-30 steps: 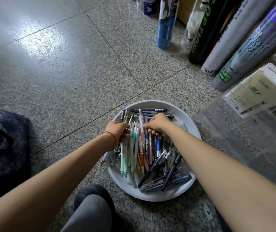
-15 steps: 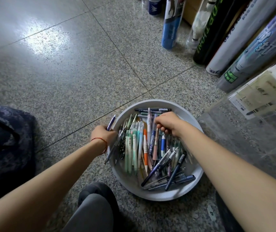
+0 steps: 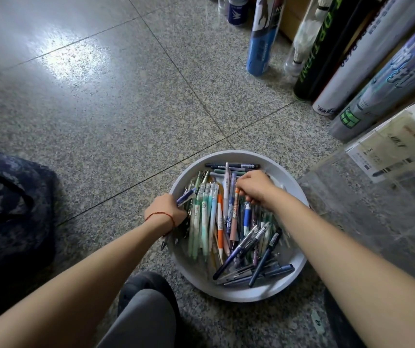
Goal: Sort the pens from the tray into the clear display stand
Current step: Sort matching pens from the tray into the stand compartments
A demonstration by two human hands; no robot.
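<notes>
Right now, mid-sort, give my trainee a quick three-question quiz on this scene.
1. True or false: the left hand grips several pens.
2. On which side of the tray does the clear stand sit? A left, B right, C behind the person.
3. Fill in: the right hand has its fingers curled on pens inside the ____.
Key: 1 true; 2 B; 3 tray.
</notes>
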